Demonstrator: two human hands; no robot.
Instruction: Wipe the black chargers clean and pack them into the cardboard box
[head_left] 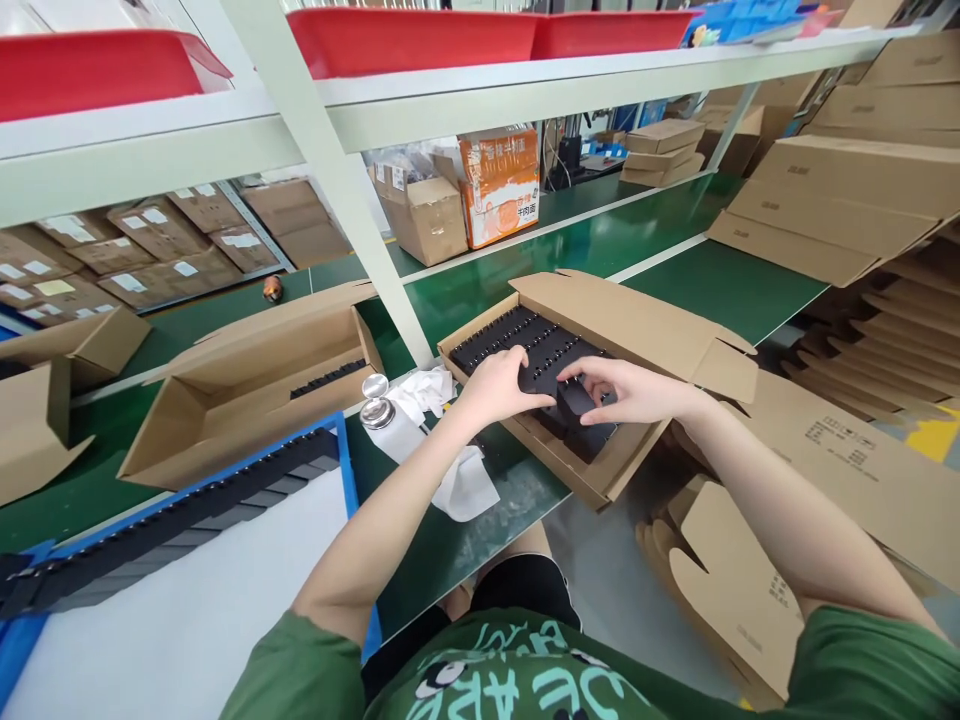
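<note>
An open cardboard box stands tilted at the bench edge, filled with rows of black blocks that carry small shiny pins. Between the thumb and fingers of my right hand is a single black block, held over the box's near part. My left hand lies over the rows just left of it, thumb stretched toward that block and fingers apart from the thumb. Whether the left thumb touches the block I cannot tell. A dark gap shows in the box below the held block.
A metal-topped pump bottle and white wipes lie left of the box. Further left are another open carton and a blue tray with black blocks. Flat cardboard is stacked right. A shelf post rises behind.
</note>
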